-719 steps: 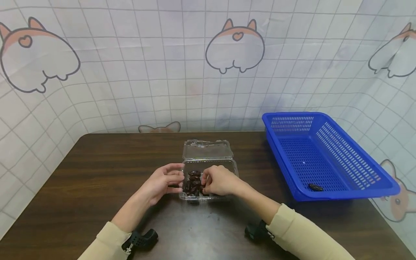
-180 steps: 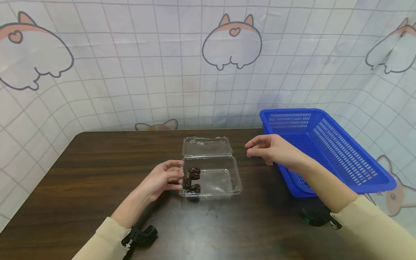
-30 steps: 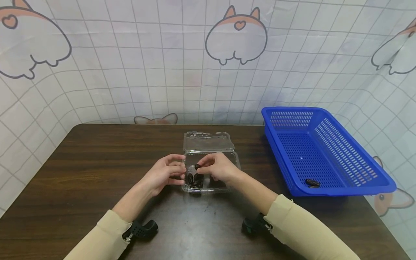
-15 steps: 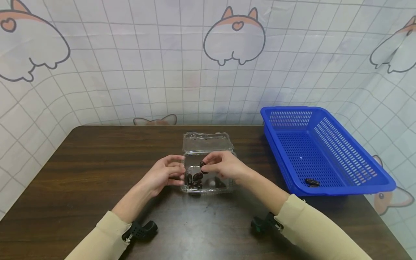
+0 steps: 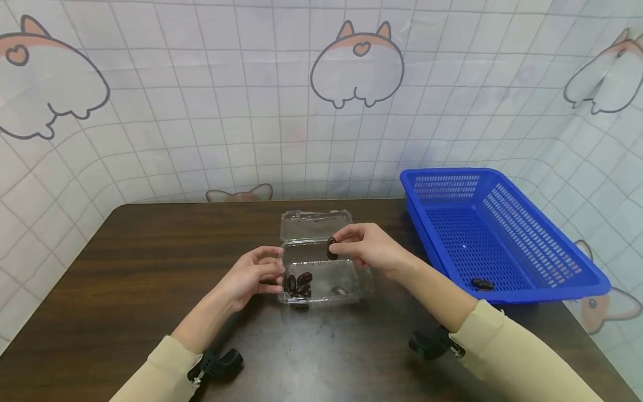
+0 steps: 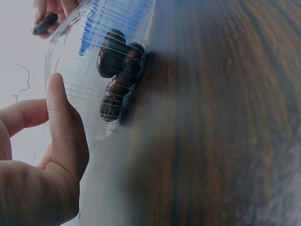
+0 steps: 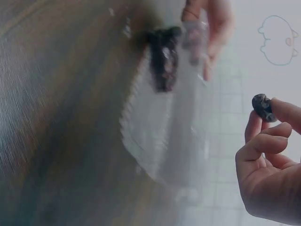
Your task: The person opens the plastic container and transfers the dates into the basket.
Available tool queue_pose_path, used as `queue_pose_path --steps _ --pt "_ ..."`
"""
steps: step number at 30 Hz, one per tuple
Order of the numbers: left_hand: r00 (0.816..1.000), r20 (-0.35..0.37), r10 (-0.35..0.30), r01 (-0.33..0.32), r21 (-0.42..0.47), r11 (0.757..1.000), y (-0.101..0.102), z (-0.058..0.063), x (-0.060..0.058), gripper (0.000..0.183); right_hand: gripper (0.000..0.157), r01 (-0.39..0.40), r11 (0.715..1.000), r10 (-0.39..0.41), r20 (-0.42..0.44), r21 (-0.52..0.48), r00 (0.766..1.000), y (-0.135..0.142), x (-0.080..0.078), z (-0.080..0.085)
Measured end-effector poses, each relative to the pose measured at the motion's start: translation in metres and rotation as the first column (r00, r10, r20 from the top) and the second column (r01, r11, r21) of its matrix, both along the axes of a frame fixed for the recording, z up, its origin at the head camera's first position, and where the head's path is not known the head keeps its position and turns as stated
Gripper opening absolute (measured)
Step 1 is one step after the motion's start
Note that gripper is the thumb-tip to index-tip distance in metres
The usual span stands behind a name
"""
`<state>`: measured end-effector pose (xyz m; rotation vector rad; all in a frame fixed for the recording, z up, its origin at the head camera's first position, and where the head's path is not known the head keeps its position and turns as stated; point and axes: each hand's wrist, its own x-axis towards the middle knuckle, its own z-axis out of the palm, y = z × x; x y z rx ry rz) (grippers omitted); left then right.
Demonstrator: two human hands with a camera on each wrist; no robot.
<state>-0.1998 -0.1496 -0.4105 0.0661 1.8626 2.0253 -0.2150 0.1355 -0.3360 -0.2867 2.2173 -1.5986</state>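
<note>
Right hand (image 5: 374, 247) pinches 1 dark date (image 5: 332, 249) above the clear container (image 5: 327, 272), near the tabletop (image 5: 145, 268)'s far edge; a loosened pinch could drop it. Left hand (image 5: 251, 276), fingers apart, touches the container's side.

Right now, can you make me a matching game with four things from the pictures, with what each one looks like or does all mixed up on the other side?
Things:
1. basket
2. left hand
3. lid
4. right hand

Clues:
A. pinches a dark date
B. clear, open at the far side of the box
C. blue, with lots of little holes
D. is at the left edge of the box

Right pairs: 1-C, 2-D, 3-B, 4-A
</note>
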Motion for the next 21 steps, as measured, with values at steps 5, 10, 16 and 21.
queue_pose_path --steps 5,10,16,21 --pt "1.000 -0.003 0.005 -0.005 -0.004 1.000 -0.001 -0.001 0.000 0.051 0.033 0.032 0.999 -0.032 -0.024 -0.006 0.999 0.019 -0.003 0.017" --pt "1.000 0.002 -0.001 0.001 -0.001 1.000 -0.003 -0.001 0.000 0.050 0.036 0.055 0.998 -0.056 -0.028 -0.031 0.998 0.040 -0.002 0.030" --pt "1.000 -0.003 0.004 -0.004 -0.007 1.000 -0.006 -0.001 0.001 0.050 0.041 0.094 0.996 -0.094 -0.055 -0.011 0.994 0.069 0.004 0.043" --pt "1.000 0.000 0.011 -0.011 -0.011 1.000 -0.008 -0.002 0.003 0.049 0.045 0.138 0.990 -0.137 -0.065 0.001 0.988 0.096 0.011 0.046"
